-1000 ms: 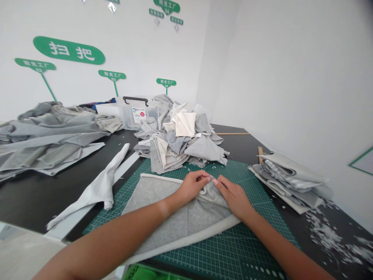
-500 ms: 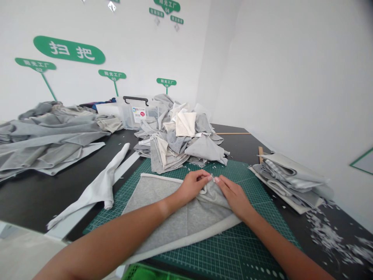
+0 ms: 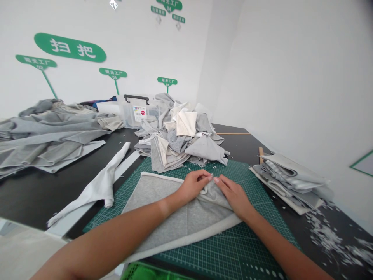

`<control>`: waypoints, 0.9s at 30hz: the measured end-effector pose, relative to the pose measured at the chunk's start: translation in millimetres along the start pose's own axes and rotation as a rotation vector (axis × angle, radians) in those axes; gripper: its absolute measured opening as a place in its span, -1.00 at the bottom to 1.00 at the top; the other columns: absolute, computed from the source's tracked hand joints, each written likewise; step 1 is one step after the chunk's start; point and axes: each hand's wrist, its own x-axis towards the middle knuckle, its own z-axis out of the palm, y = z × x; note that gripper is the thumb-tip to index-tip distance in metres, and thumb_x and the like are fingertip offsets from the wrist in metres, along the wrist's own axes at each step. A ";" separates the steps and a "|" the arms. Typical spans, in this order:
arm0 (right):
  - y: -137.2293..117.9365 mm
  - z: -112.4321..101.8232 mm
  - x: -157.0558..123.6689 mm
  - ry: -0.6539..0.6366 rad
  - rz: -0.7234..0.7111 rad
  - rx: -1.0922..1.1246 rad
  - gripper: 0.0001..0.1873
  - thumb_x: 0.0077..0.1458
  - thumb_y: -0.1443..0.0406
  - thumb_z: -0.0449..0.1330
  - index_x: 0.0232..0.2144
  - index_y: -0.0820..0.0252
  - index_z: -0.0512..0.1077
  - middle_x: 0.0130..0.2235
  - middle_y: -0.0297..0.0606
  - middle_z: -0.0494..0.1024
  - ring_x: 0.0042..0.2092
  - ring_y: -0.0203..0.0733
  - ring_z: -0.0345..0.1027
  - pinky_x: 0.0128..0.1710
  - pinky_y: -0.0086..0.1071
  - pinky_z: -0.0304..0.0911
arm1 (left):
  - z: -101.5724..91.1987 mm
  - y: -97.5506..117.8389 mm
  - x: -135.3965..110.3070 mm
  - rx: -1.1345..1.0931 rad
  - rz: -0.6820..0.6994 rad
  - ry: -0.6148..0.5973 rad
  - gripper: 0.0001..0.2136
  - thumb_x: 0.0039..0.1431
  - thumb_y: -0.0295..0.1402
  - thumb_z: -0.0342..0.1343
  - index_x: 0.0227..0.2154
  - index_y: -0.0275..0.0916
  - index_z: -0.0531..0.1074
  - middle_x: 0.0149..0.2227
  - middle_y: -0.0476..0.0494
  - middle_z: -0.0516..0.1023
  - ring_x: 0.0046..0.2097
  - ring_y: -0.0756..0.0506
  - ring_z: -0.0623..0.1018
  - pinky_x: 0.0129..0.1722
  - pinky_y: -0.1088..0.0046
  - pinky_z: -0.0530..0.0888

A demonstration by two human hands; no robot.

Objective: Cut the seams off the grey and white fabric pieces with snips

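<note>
Left hand (image 3: 194, 186) clenched on a fold of the soft, light grey jersey panel (image 3: 154, 200), which lies on the green cutting mat (image 3: 221, 251); right hand (image 3: 233, 196) lies open on it, unclenched. Limp cloth, best held at its firmer bound edge (image 3: 160, 177).

Along the left side of the black worktable (image 3: 32, 198), loose grey jersey fabric (image 3: 49, 132) in long overlapping folds. Nearer the front left, a white fabric strip (image 3: 96, 190) with one rolled end. At the far middle, a heap of grey and off-white fabric offcuts (image 3: 177, 144), with a clear plastic storage box (image 3: 136, 116) with a black handle just behind it. Against the right edge, a stack of folded grey fabric pieces (image 3: 291, 181), and a thin wooden strip (image 3: 233, 133) lying beyond. White fabric trimmings (image 3: 329, 233) strewn near the right front corner. Below the front edge, a green plastic crate (image 3: 151, 272). Above, on the white wall, green wall signs (image 3: 70, 47) with Chinese lettering.
</note>
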 end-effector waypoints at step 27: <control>-1.9 -2.9 1.7 0.035 0.041 0.155 -0.62 0.26 -0.07 0.11 -0.23 0.08 0.43 -0.46 -0.44 0.37 -0.42 -0.26 0.19 -0.41 -0.44 0.06 | -0.3 9.6 -5.9 0.114 0.038 -0.068 -0.73 0.29 -0.16 0.10 -0.26 -0.29 0.50 -0.49 0.03 0.36 -0.42 0.02 0.34 -0.40 0.54 0.25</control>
